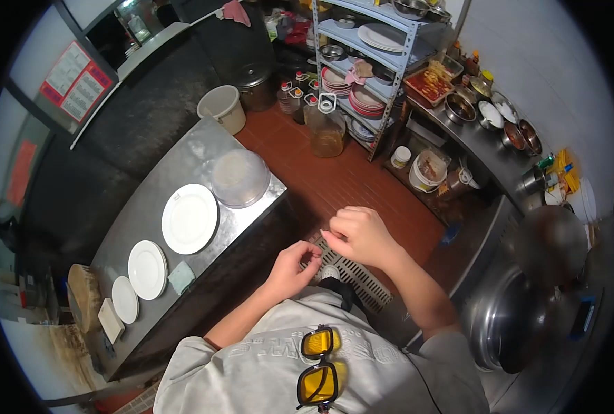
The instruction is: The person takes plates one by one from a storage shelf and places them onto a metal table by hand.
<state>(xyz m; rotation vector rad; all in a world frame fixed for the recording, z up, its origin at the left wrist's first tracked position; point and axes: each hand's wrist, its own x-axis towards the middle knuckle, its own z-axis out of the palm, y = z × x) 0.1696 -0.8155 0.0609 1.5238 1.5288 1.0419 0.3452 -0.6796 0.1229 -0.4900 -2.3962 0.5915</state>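
Both hands are raised in front of my body, close together but apart, above a slotted floor drain cover (pixel 362 281). My left hand (pixel 294 268) has its fingers curled, thumb near the fingertips; whether anything small is in it cannot be made out. My right hand (pixel 354 233) is bent at the wrist with fingers folded in, and its grip is likewise hidden. Neither hand touches the steel table (pixel 213 148) on the left, which bears a large white plate (pixel 190 219), a smaller plate stack (pixel 147 270) and a steel bowl (pixel 240 178). Sunglasses (pixel 318 383) hang on my shirt.
A blue shelf rack (pixel 412 52) holds plates and bowls. On the right, a counter (pixel 483 141) carries food bowls and bottles, with a large steel pot (pixel 496 317) nearer me. Oil jugs (pixel 326 134) and a white bucket (pixel 222 109) stand on the red floor.
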